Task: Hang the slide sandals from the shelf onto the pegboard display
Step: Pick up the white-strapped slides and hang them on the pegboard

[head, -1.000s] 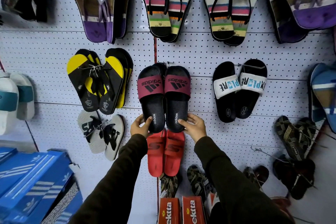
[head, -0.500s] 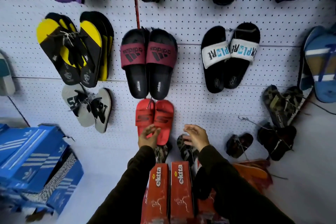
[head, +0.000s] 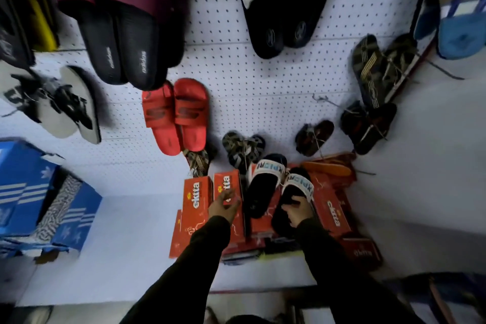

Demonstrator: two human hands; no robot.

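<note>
A pair of black slide sandals with white lettered straps lies on the red boxes on the shelf. My right hand grips the heel end of the right sandal of that pair. Just left of the pair, my left hand hovers over a red box with fingers loosely apart, holding nothing. The white pegboard rises behind. On it hang the maroon and black slides, a red pair and a matching black and white pair.
Several red shoe boxes are stacked on the white shelf. Blue shoe boxes stand at the left. Dark flip-flops and small sandals hang low on the board at the right. An orange sole lies behind the boxes.
My view has dropped from the pegboard to the shelf. Both hands came down from the hung slides, and my right hand has taken hold of a black and white slide on the boxes.
</note>
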